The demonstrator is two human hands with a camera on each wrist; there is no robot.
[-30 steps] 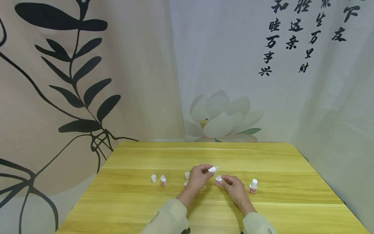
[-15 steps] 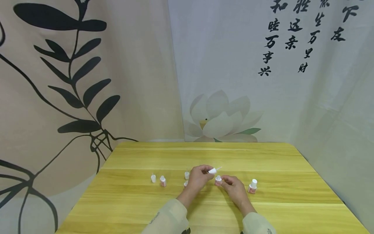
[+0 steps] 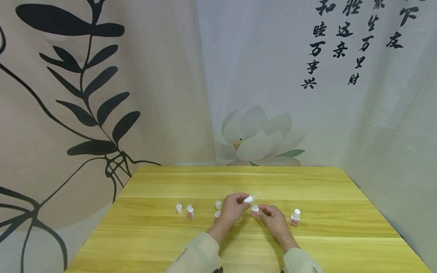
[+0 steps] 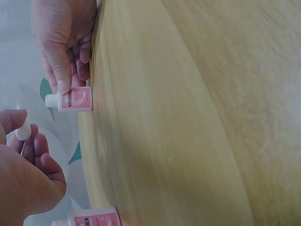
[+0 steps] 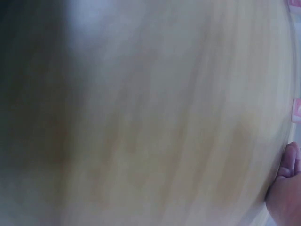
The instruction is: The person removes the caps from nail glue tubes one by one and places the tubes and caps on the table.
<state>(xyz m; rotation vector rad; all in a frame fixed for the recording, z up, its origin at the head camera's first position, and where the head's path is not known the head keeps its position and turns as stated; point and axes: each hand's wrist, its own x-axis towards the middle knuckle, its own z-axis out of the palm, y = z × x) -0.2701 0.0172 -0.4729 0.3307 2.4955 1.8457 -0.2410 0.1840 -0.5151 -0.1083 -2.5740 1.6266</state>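
In the head view my left hand (image 3: 233, 207) pinches a white bottle cap (image 3: 248, 199) with a thin applicator stem pointing up and right. My right hand (image 3: 274, 221) holds a small pink-labelled bottle (image 3: 255, 211) by its side; its narrow white neck is uncovered. The cap is held just above and left of that neck, apart from it. From the left wrist, thumb and fingers grip the cap (image 4: 22, 131), while the right thumb presses on the bottle (image 4: 75, 100), whose base is at the tabletop. Only part of the right hand (image 5: 286, 195) shows in the right wrist view.
On the wooden table (image 3: 218, 182), an uncapped bottle (image 3: 190, 211) and an upturned cap (image 3: 179, 208) stand at left. Another upturned cap (image 3: 218, 204) and a bottle (image 3: 217, 215) sit beside the left hand, which partly hides the bottle. A capped bottle (image 3: 295, 218) stands at right.
Over the last second the cap in my left hand has turned slightly, and more of its stem shows. My right hand and its bottle stay in place.
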